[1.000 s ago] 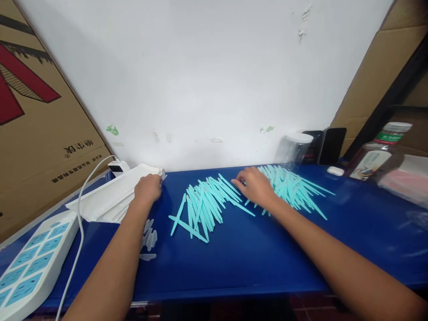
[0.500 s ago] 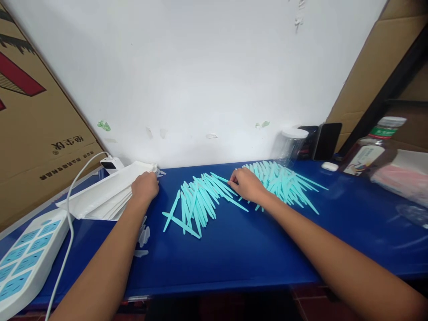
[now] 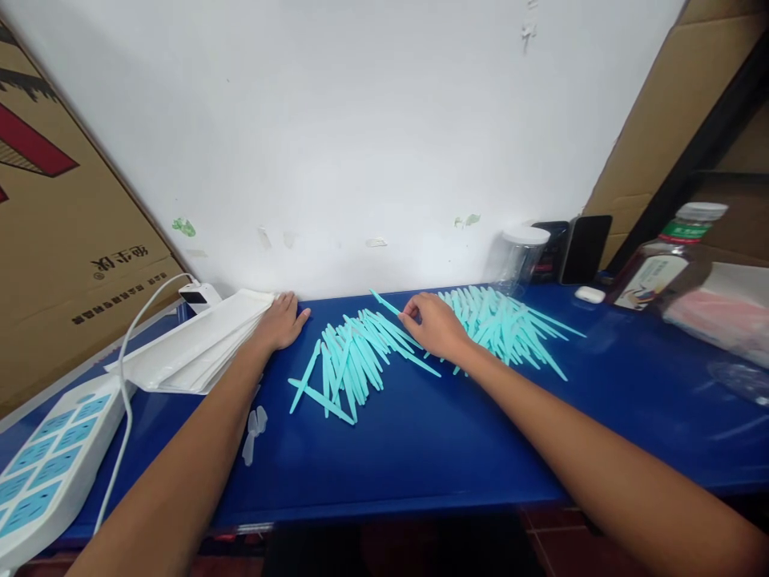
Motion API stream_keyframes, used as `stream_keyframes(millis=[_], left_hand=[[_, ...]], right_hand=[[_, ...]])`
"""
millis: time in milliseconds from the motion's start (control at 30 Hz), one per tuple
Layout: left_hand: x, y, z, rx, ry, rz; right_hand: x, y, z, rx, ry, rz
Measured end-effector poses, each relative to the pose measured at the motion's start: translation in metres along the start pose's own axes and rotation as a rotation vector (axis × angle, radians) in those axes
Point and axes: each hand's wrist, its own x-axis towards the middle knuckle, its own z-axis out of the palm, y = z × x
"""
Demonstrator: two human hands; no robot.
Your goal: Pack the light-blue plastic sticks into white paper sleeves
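Observation:
My right hand (image 3: pixel 433 324) pinches the end of a slim turquoise plastic stick (image 3: pixel 384 302), its free end pointing up and left toward the wall. Below it spreads a pile of similar turquoise sticks (image 3: pixel 360 357), some crossed over each other. A second turquoise pile (image 3: pixel 498 324) lies just right of that hand, partly behind it. My left hand (image 3: pixel 282 322) is open, palm down with the thumb out, by the end of some stacked white sheets or bags (image 3: pixel 192 340). Small translucent pieces (image 3: pixel 255 429) lie beside my left forearm on the blue tabletop (image 3: pixel 384 473).
At left stand a power strip (image 3: pixel 48 457), a small white device (image 3: pixel 201 296) with a cable, and a cardboard box (image 3: pixel 90 200). Along the right are a clear jar (image 3: pixel 520 260), dark phones (image 3: pixel 585 248), a white case (image 3: pixel 589 294) and a brown bottle (image 3: pixel 661 260).
My right hand has lifted one turquoise stick off the pile's upper end and turned it toward the wall. My left hand has shifted slightly right and up, its fingers spreading.

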Motion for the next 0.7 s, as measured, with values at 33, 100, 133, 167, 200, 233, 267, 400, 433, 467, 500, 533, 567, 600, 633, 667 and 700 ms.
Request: stream_keyframes(millis=[33,100,133,167,200,233,267,400,433,467,500,533,567,600,633,667,700], left_hand=[[0.001,0.000,0.001,0.000,-0.019,-0.011],[0.001,0.001,0.002,-0.003,-0.052,-0.040],[0.001,0.002,0.002,-0.005,-0.064,-0.058],[0.001,0.004,0.003,-0.006,-0.072,-0.075],[0.000,0.006,0.003,-0.009,-0.079,-0.092],[-0.001,0.008,0.003,-0.011,-0.085,-0.107],[-0.002,0.011,0.004,-0.015,-0.090,-0.119],[-0.015,0.024,0.002,-0.038,-0.093,-0.110],[-0.020,0.028,0.001,-0.043,-0.087,-0.093],[-0.024,0.031,-0.001,-0.049,-0.081,-0.075],[-0.029,0.033,-0.003,-0.055,-0.073,-0.057],[-0.034,0.034,-0.004,-0.061,-0.065,-0.044],[-0.038,0.034,-0.006,-0.067,-0.053,-0.036],[-0.040,0.034,-0.007,-0.072,-0.040,-0.034],[-0.042,0.032,-0.008,-0.076,-0.028,-0.040],[-0.043,0.030,-0.008,-0.080,-0.019,-0.052],[-0.042,0.027,-0.007,-0.084,-0.015,-0.069]], right_hand=[[0.000,0.000,0.000,0.003,0.002,0.001],[0.000,0.001,0.001,0.004,0.002,0.002],[0.001,0.001,0.001,0.004,0.001,0.002],[0.001,0.000,0.001,0.005,0.001,0.002],[0.001,0.000,0.001,0.007,0.005,0.002],[0.001,0.000,0.000,0.007,0.011,0.005],[0.001,0.000,-0.001,0.007,0.019,0.008],[0.002,-0.001,-0.003,0.027,0.054,0.008],[0.002,0.000,-0.004,0.035,0.060,0.009],[0.002,0.000,-0.004,0.041,0.063,0.011],[0.002,0.001,-0.003,0.046,0.065,0.014],[0.003,0.001,-0.003,0.049,0.067,0.016],[0.003,0.002,-0.003,0.051,0.069,0.018],[0.003,0.002,-0.003,0.053,0.071,0.019],[0.003,0.002,-0.003,0.056,0.073,0.020],[0.003,0.002,-0.003,0.057,0.074,0.021],[0.003,0.002,-0.003,0.058,0.074,0.022]])
